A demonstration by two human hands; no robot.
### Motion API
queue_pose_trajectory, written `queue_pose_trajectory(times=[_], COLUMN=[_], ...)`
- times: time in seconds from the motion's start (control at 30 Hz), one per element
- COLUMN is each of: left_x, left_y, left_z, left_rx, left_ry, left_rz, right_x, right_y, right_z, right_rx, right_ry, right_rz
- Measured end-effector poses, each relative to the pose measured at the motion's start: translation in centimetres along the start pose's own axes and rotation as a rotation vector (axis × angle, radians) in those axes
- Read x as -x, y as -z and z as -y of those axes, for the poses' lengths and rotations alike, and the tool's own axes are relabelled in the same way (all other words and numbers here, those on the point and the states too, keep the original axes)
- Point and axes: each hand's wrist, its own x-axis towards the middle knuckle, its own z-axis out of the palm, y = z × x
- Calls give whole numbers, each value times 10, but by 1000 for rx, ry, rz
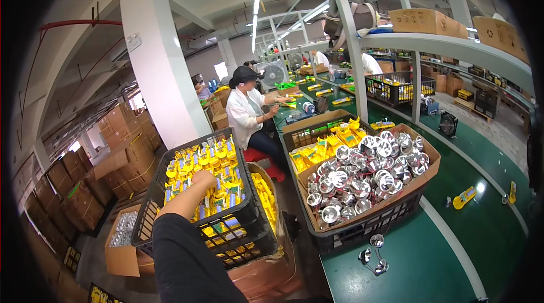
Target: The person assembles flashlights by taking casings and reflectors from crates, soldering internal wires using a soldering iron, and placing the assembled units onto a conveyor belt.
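"Where is the left hand [204, 180]?"

"Reaching over the black slatted plastic crate [242, 212], in among the yellow plastic pieces with pale lilac parts [207, 158] that fill it."

"Gripping one?"

"I can't tell; its fingers are hidden, so it may be closed or just touching. The right hand is out of view."

"And to the right?"

"A brown cardboard tray [434, 158] heaped with shiny silver reflector cups [362, 172], on the green worktop [362, 289]. Three loose silver cups [381, 267] lie just in front."

"Anyone else?"

"A seated co-worker in a white jacket [242, 116], beyond the crate."
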Motion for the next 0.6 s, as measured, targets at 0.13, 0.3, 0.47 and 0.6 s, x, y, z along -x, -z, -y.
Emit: queue_pose_trajectory(times=[0.13,0.3,0.47,0.6], left_x=[2,4,38,133], left_y=[3,26,103,150], left_z=[-1,5,-6,-62], left_rx=[113,166,264,608], left_ry=[-22,-45,-184,-701], left_rz=[27,-108,-361,-281], right_x=[-1,-7,-13,-16], right_y=[-2,3,6,4], right_z=[-1,-16,-33,-46], right_rx=[-43,-67,-109,-226], right_ry=[40,55,46,95], right_rz=[19,13,18,-27])
